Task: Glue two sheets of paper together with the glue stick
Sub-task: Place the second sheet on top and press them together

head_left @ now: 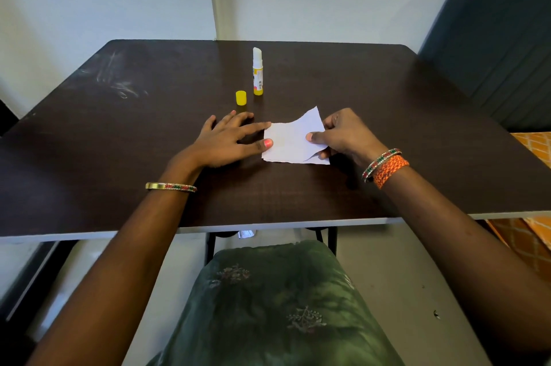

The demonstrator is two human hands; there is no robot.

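Note:
Two small white sheets of paper lie stacked near the middle of the dark table (119,133). The upper sheet (290,139) curls up at its right end, where my right hand (343,134) pinches it between thumb and fingers. A corner of the lower sheet (322,160) shows flat beneath it. My left hand (231,139) rests flat with spread fingers, thumb and forefinger tips touching the papers' left edge. Behind them the uncapped glue stick (258,71) stands upright, its white glue extended. Its yellow cap (241,97) sits to its left.
A dark padded chair (492,37) stands at the table's back right. Orange patterned cloth (533,234) lies at the right edge. The table's white front edge (268,227) runs across above my green-clad lap. Pale scuff marks (119,82) mark the far left tabletop.

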